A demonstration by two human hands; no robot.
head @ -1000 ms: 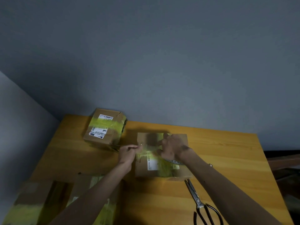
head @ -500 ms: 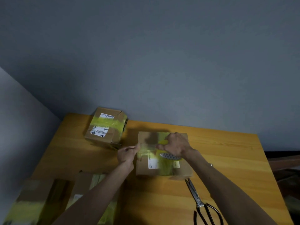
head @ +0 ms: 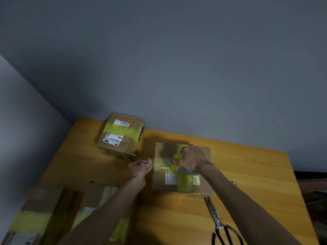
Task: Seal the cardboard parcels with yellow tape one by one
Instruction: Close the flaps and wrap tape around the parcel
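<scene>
A cardboard parcel (head: 178, 183) with a white label and yellow tape across its top sits in the middle of the wooden table (head: 247, 174). My right hand (head: 192, 159) grips the yellow tape roll (head: 185, 170) on top of the parcel; most of the roll is hidden under the hand. My left hand (head: 140, 167), just left of the parcel, pinches the free end of the tape strip (head: 160, 162), which stretches from the roll over the parcel's left edge.
A taped parcel (head: 120, 135) stands at the table's back left. Two more taped parcels (head: 35, 218) (head: 99, 206) lie at the front left, partly under my left forearm. Black-handled scissors (head: 217, 221) lie at the front right, close to the middle parcel's corner.
My right hand has shifted the roll slightly right across the parcel top, and my left hand has drawn the tape end left past the parcel's edge, lengthening the strip.
</scene>
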